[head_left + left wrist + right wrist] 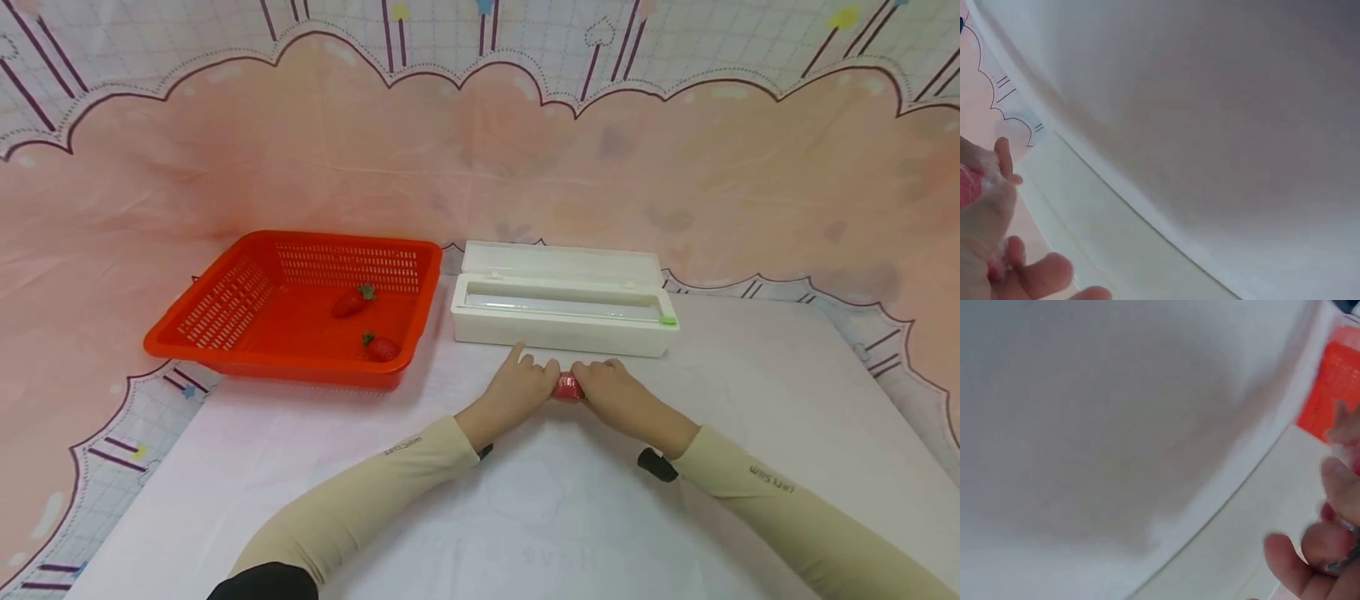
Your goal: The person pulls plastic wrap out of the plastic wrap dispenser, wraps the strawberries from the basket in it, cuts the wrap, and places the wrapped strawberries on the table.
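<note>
Both hands meet over the white table, just in front of a white cling film dispenser (562, 333). Between them is a strawberry (567, 386) wrapped in clear film, its red showing through. My left hand (519, 390) pinches one end of the wrapping, while my right hand (618, 398) grips the opposite end. Crinkled film and some red (969, 186) show by the left fingers in the left wrist view. Seen from the right wrist, the fingers (1325, 544) are curled and partly cut off by the frame edge.
A red plastic basket (292, 333) stands at the back left, holding two strawberries (384, 349) with green leaves. The dispenser's lid (558, 260) is raised, and a green slider (667, 321) sits at its right end. A patterned cloth (480, 167) hangs behind the table.
</note>
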The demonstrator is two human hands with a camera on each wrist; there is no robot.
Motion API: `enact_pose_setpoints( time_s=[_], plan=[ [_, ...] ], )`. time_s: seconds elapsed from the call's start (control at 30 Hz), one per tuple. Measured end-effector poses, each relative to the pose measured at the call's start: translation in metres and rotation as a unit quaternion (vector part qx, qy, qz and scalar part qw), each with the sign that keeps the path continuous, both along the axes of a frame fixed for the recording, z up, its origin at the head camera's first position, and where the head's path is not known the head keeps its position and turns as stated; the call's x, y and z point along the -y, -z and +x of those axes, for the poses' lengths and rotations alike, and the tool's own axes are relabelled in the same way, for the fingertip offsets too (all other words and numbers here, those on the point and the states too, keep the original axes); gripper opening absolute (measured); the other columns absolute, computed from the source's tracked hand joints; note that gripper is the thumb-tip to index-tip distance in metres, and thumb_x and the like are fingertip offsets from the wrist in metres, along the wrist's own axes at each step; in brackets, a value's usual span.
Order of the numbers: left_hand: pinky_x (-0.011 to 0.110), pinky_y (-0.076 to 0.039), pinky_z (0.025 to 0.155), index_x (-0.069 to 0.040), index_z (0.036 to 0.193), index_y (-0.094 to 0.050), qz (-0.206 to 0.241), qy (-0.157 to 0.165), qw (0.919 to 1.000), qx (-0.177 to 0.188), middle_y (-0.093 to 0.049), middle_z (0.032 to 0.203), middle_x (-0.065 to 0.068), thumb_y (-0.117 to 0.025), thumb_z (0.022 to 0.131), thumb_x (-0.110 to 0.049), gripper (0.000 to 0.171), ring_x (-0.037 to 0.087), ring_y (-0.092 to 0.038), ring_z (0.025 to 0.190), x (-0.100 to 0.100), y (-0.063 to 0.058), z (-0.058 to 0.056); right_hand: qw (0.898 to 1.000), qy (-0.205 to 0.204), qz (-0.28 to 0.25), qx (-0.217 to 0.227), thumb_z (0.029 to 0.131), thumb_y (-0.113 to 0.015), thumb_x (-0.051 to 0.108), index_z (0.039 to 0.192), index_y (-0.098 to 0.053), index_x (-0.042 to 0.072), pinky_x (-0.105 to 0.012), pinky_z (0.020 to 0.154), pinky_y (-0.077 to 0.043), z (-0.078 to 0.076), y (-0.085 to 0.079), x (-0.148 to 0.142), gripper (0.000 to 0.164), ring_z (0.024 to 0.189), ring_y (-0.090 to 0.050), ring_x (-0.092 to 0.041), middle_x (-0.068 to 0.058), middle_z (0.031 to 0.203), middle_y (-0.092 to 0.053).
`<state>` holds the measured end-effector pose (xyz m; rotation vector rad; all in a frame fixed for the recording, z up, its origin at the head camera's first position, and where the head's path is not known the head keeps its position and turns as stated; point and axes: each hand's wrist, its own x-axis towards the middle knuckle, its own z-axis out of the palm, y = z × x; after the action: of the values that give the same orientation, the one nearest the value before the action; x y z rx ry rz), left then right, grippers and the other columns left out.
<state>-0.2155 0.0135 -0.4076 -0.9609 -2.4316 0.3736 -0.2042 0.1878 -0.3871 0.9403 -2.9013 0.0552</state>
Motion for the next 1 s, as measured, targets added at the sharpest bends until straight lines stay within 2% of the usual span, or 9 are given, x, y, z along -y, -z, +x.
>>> enact_pose_setpoints(
  time_s=[0.13,0.27,0.47,0.63,0.7,0.77,0.83,0.87,1.0],
  plan=[
    [0.039,-0.045,0.096,-0.013,0.094,-0.055,-0.006,-0.012,0.9997,0.022,-0.067,0.068,-0.006,-0.059,0.09,-0.021,0.01,0.014,-0.065,0.071,-0.01,-0.002,-0.001,0.995,-0.001,0.053,-0.084,0.083,-0.067,0.008,0.088,-0.048,0.004,-0.042,0.077,-0.046,-0.001,0.005,-0.01,0.02,0.072,-0.061,-0.024,-0.008,0.073,-0.064],
    [0.038,-0.044,0.099,-0.013,0.101,-0.057,-0.02,-0.021,0.9987,0.041,-0.067,0.07,-0.007,-0.058,0.091,-0.022,0.013,0.012,-0.066,0.073,-0.023,-0.003,-0.002,0.989,0.0,0.093,-0.117,0.079,-0.073,0.01,0.086,-0.048,0.002,-0.036,0.068,-0.043,0.0,0.004,-0.024,0.027,0.064,-0.058,-0.022,-0.009,0.068,-0.064],
    [0.029,-0.047,0.087,-0.016,0.096,-0.059,-0.016,0.004,0.9999,0.004,-0.062,0.06,-0.01,-0.056,0.092,-0.02,0.007,0.007,-0.064,0.062,-0.049,-0.009,-0.007,0.984,0.009,0.109,-0.139,0.077,-0.074,0.008,0.08,-0.046,0.001,-0.03,0.057,-0.035,0.004,-0.004,-0.053,0.028,0.053,-0.049,-0.017,-0.007,0.058,-0.059],
    [0.025,-0.044,0.073,-0.019,0.091,-0.056,-0.006,0.031,0.9992,-0.026,-0.059,0.058,-0.013,-0.052,0.092,-0.02,0.004,0.006,-0.062,0.059,-0.078,-0.012,-0.017,0.976,0.008,0.095,-0.194,0.077,-0.076,0.026,0.089,-0.049,0.001,-0.042,0.07,-0.047,0.01,-0.009,-0.088,0.039,0.067,-0.058,-0.024,-0.011,0.072,-0.061],
    [0.024,-0.043,0.071,-0.019,0.092,-0.054,-0.01,0.034,0.9992,-0.02,-0.061,0.061,-0.013,-0.051,0.094,-0.022,0.004,0.006,-0.062,0.061,-0.09,-0.013,-0.022,0.975,0.015,0.096,-0.2,0.088,-0.059,0.043,0.094,-0.05,0.0,-0.05,0.078,-0.048,0.013,-0.011,-0.103,0.045,0.076,-0.061,-0.028,-0.013,0.079,-0.061],
    [0.024,-0.041,0.071,-0.019,0.096,-0.052,-0.017,0.038,0.9992,0.0,-0.063,0.067,-0.012,-0.049,0.096,-0.031,0.012,0.007,-0.063,0.066,-0.101,-0.012,-0.027,0.977,0.031,0.102,-0.187,0.093,-0.03,0.057,0.098,-0.051,0.0,-0.055,0.084,-0.045,0.016,-0.014,-0.117,0.061,0.083,-0.06,-0.03,-0.013,0.084,-0.06],
    [0.024,-0.04,0.072,-0.018,0.102,-0.051,-0.014,0.044,0.9982,0.037,-0.065,0.072,-0.011,-0.048,0.096,-0.041,0.024,0.008,-0.064,0.071,-0.112,-0.012,-0.03,0.978,0.045,0.095,-0.179,0.091,-0.004,0.058,0.101,-0.052,-0.001,-0.057,0.086,-0.043,0.019,-0.015,-0.131,0.077,0.087,-0.06,-0.032,-0.015,0.088,-0.06],
    [0.025,-0.041,0.073,-0.018,0.106,-0.051,-0.011,0.049,0.9971,0.057,-0.067,0.076,-0.01,-0.047,0.095,-0.045,0.03,0.009,-0.065,0.074,-0.119,-0.012,-0.031,0.98,0.052,0.085,-0.173,0.091,-0.003,0.058,0.102,-0.053,-0.001,-0.057,0.086,-0.043,0.02,-0.015,-0.137,0.078,0.089,-0.059,-0.033,-0.016,0.091,-0.061],
    [0.024,-0.042,0.076,-0.016,0.112,-0.05,-0.01,0.067,0.9937,0.09,-0.068,0.081,-0.009,-0.045,0.094,-0.052,0.04,0.008,-0.065,0.077,-0.146,-0.013,-0.028,0.982,0.061,0.039,-0.174,0.093,-0.037,0.058,0.108,-0.055,-0.001,-0.056,0.085,-0.042,0.025,-0.015,-0.156,0.064,0.095,-0.058,-0.035,-0.018,0.097,-0.062]
  ],
)
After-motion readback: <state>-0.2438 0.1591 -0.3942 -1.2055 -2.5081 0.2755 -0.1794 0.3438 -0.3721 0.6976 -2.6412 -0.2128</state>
